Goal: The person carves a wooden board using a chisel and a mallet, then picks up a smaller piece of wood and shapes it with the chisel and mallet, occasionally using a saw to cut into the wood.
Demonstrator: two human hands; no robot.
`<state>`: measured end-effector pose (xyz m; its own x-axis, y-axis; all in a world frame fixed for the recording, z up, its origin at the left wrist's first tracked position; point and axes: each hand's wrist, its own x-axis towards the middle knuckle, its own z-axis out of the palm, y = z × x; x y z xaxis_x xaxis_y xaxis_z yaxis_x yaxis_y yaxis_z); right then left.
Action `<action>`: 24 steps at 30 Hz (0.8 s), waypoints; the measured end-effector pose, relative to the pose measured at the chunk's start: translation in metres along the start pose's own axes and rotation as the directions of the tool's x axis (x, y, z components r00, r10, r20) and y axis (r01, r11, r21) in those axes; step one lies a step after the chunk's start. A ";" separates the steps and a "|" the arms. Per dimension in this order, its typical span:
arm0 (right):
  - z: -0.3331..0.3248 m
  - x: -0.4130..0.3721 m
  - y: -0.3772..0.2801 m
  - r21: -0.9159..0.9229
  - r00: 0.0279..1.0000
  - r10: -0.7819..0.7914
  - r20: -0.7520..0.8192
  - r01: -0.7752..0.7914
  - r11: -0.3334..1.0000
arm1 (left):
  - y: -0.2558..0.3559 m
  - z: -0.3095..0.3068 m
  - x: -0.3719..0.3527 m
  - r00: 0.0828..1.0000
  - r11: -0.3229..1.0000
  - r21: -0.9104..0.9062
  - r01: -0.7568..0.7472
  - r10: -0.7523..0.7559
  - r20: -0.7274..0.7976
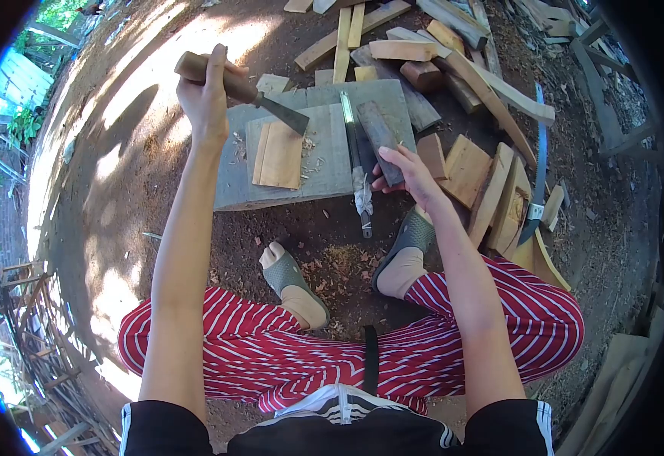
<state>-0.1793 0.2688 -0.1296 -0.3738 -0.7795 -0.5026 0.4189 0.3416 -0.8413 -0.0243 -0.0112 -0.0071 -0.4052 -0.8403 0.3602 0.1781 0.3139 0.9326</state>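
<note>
My left hand [207, 99] is closed around the wooden handle of a chisel [286, 115], raised over the left side of the low wooden bench [233, 186]. Its broad metal blade slants down to the right, near the top corner of a pale wooden piece [277, 156]. That piece lies flat on a board on the bench, with shavings beside it. My right hand [408, 175] grips the lower end of a dark, weathered wooden block [377, 135] at the bench's right side. A long narrow tool with a wrapped handle [362, 194] lies just left of the block.
Cut wood blocks [465, 171] are heaped to the right of the bench, with longer offcuts [484, 87] behind. A handsaw [541, 152] stands among them at the far right. My sandalled feet [290, 281] rest on the dirt before the bench, around wood chips [343, 262].
</note>
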 end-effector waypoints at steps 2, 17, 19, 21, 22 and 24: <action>0.000 0.000 0.001 0.003 1.000 0.003 0.002 -0.003 1.000 | -0.001 0.006 0.000 0.999 0.998 0.025 -0.052 0.052 -0.009; -0.002 0.001 0.001 0.041 1.000 0.005 0.017 -0.005 0.999 | 0.006 0.020 -0.006 0.987 0.983 0.132 -0.130 0.140 -0.073; -0.001 0.000 0.000 0.039 1.000 0.005 0.017 -0.006 0.999 | 0.005 0.019 -0.005 0.987 0.984 0.122 -0.131 0.142 -0.082; 0.000 0.000 -0.001 0.041 1.000 0.011 0.013 -0.012 0.999 | 0.002 0.020 -0.003 0.983 0.984 0.098 -0.147 0.156 -0.092; 0.000 0.000 -0.001 0.045 1.000 0.006 0.009 -0.007 0.999 | -0.001 0.019 -0.004 0.985 0.986 0.103 -0.134 0.143 -0.092; -0.001 -0.001 0.001 0.043 1.000 0.008 0.005 -0.009 0.999 | -0.001 0.018 -0.002 0.980 0.976 0.118 -0.183 0.191 -0.058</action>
<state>-0.1796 0.2706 -0.1307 -0.3660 -0.7793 -0.5086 0.4576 0.3252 -0.8276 -0.0403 -0.0019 -0.0087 -0.3109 -0.7890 0.5300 0.1424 0.5126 0.8467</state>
